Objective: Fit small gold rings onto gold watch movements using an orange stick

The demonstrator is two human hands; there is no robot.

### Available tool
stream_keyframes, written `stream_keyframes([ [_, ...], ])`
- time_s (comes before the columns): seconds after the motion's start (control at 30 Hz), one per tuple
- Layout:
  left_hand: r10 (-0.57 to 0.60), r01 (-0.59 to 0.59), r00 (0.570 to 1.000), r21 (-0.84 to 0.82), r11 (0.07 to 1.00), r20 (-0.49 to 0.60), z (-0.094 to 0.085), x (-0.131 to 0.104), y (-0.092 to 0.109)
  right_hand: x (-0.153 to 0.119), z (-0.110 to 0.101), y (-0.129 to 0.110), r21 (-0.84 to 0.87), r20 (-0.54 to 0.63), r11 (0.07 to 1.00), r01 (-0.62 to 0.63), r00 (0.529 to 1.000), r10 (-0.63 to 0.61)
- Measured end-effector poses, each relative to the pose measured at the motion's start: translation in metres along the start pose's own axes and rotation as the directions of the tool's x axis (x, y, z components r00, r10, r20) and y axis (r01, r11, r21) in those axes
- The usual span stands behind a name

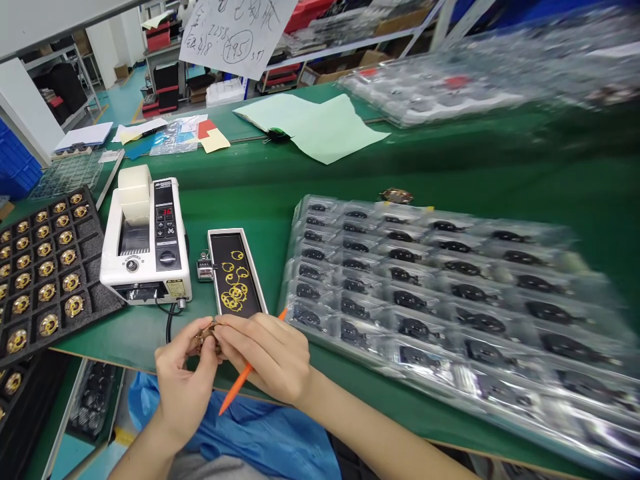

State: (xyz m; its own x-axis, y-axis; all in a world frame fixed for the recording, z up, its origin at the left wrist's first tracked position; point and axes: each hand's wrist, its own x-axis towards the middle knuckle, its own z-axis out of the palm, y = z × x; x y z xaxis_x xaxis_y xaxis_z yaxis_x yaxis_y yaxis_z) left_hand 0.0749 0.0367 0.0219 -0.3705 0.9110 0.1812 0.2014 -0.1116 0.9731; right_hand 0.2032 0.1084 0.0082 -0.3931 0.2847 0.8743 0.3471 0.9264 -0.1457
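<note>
At the near edge of the green counter [400, 173], your left hand [183, 383] and right hand [267, 357] pinch a small brass part [207, 335], orange tool [240, 383] tucked in the right; fitting seems underway, and seating it likely needs steady fingertips

Left hand [185, 380] and right hand [267, 357] pinch a small brass part [207, 335]; the right hand also grips an orange pen [240, 383].
</note>
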Motion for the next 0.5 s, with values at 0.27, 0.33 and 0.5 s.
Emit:
stream_keyframes([
  [0.27, -0.184, 0.187, 0.982, -0.124, 0.975, 0.036, -0.001, 0.006, 0.002, 0.004, -0.003, 0.002, 0.143, 0.008, 0.983, -0.118, 0.993, 0.118],
  [0.33, -0.281, 0.297, 0.954, -0.206, 0.933, 0.101, -0.005, 0.012, 0.001, 0.009, -0.008, 0.006, 0.28, 0.075, 0.921, -0.272, 0.962, 0.262],
  [0.5, -0.386, 0.44, 0.896, -0.318, 0.84, 0.221, -0.015, 0.022, -0.003, 0.016, -0.017, 0.013, 0.402, 0.542, 0.734, -0.547, 0.789, 0.29],
])
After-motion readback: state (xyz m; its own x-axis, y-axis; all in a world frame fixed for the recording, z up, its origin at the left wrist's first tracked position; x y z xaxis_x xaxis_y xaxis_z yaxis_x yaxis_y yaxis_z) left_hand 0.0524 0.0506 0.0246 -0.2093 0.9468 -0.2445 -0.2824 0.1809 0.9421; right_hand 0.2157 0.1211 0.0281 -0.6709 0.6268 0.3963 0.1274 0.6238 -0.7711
